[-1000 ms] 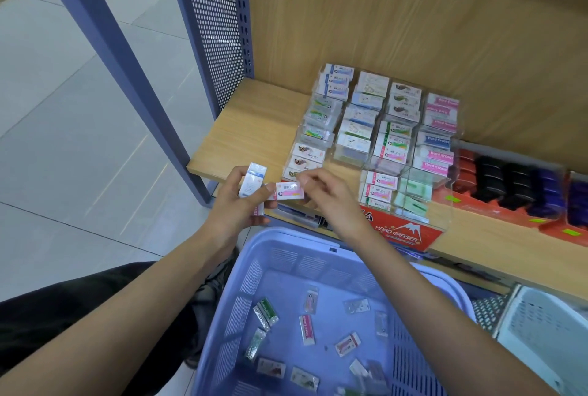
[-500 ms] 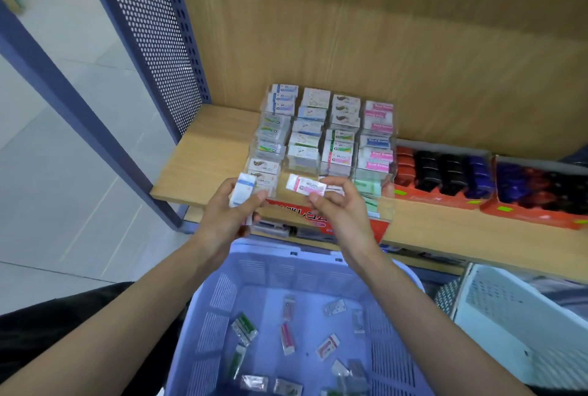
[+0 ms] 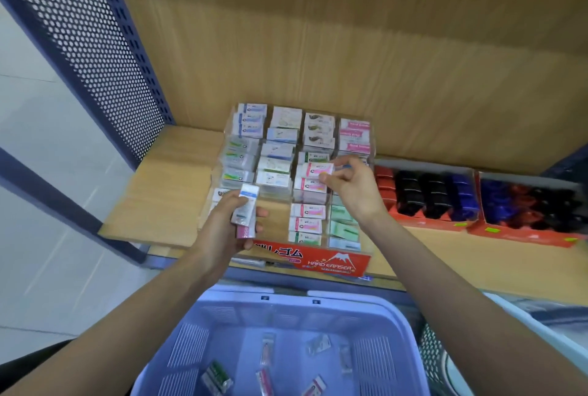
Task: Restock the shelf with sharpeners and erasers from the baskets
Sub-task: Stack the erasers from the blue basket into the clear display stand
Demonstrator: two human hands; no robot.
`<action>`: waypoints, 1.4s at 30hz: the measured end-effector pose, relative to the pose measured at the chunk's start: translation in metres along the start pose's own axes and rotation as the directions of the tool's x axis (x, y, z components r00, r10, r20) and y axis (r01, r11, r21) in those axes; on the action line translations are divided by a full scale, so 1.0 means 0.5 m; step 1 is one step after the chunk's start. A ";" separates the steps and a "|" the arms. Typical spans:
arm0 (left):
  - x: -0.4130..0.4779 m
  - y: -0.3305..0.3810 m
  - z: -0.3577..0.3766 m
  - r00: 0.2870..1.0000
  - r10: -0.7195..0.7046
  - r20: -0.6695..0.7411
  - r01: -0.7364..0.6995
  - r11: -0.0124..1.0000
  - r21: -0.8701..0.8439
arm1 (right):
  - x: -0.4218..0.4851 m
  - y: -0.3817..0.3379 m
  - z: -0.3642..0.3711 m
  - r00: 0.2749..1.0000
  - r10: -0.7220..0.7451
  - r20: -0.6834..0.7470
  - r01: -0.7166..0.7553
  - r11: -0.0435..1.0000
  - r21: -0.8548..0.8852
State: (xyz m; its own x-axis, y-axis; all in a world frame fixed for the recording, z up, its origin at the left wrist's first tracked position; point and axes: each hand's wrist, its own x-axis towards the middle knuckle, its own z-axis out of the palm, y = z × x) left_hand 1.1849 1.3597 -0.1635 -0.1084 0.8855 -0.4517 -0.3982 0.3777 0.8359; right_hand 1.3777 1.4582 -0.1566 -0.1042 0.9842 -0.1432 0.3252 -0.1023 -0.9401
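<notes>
Right hand (image 3: 353, 187) pinches pink eraser (image 3: 318, 170), matching pink stack (image 3: 307, 209) beneath fingertips. Left hand (image 3: 222, 233) grips spare erasers (image 3: 246, 211), staged.

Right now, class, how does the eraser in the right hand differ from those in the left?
The right hand pinches one pink-labelled eraser, level, at the display rack. The left hand grips stacked erasers, blue-labelled on top, standing on end. All are small wrapped blocks.

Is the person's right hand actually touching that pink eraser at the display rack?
Touching. The head view shows the right hand pinching the pink eraser by its right end, thumb below and fingertip above, with no gap between them.
</notes>
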 end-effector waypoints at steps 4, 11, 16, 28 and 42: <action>-0.003 -0.010 -0.008 1.000 -0.005 -0.019 0.006 0.999 0.054 | -0.063 0.020 0.005 0.998 0.010 0.061 -0.008 1.000 -0.020; -0.017 -0.024 -0.019 1.000 -0.020 -0.018 0.021 0.997 0.075 | -0.135 0.088 0.014 0.983 -0.072 0.172 0.148 0.862 -0.485; -0.023 -0.028 -0.014 0.998 -0.059 0.010 0.059 0.996 0.064 | -0.117 0.082 0.026 0.963 -0.149 0.224 0.269 0.571 -0.776; -0.062 -0.032 0.008 0.965 -0.126 0.230 0.071 0.970 0.233 | -0.170 -0.011 0.066 0.939 -0.025 0.343 0.010 0.999 0.045; -0.115 -0.015 0.030 0.954 0.035 0.296 -0.103 0.970 0.220 | -0.251 -0.004 0.018 0.958 -0.065 0.280 -0.053 0.918 0.393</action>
State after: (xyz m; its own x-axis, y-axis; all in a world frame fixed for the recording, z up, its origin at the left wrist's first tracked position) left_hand 1.2078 1.3100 -0.1390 0.1526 0.9385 -0.3098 -0.1749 0.3342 0.9261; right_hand 1.3815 1.3336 -0.1395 -0.3845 0.9086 -0.1630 -0.0654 -0.2029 -0.9770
